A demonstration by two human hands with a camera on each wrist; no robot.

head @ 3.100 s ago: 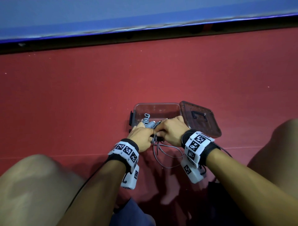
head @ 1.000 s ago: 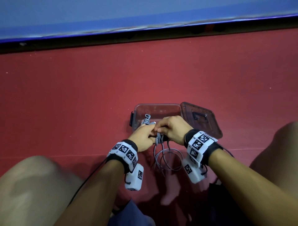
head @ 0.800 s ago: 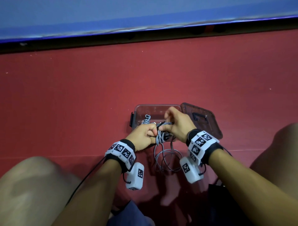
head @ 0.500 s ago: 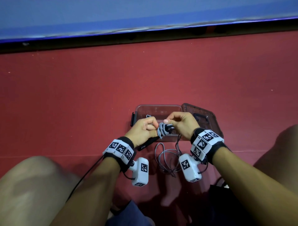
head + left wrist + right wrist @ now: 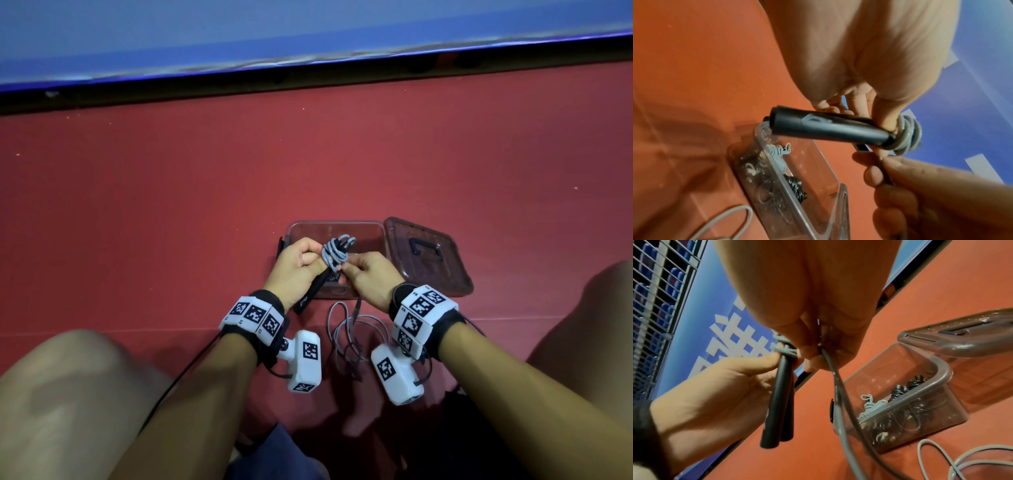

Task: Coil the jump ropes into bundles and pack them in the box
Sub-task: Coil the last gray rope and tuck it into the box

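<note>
Head view: red floor (image 5: pixel 171 205), blue wall band along its far edge. Clear box (image 5: pixel 334 230) sits open between the knees, lid (image 5: pixel 428 257) leaning at its right side; coiled ropes (image 5: pixel 898 391) already lie inside. Left hand (image 5: pixel 294 265) grips the two black handles (image 5: pixel 777 402) together. Right hand (image 5: pixel 370 277) pinches the grey cord (image 5: pixel 838 386) beside them. Compared with half a second ago, more turns (image 5: pixel 334 255) sit around the handle tops and less slack (image 5: pixel 349 329) lies on the floor at the near edge of the box. Judgement: wrapping well along; a few turns, then pack.
</note>
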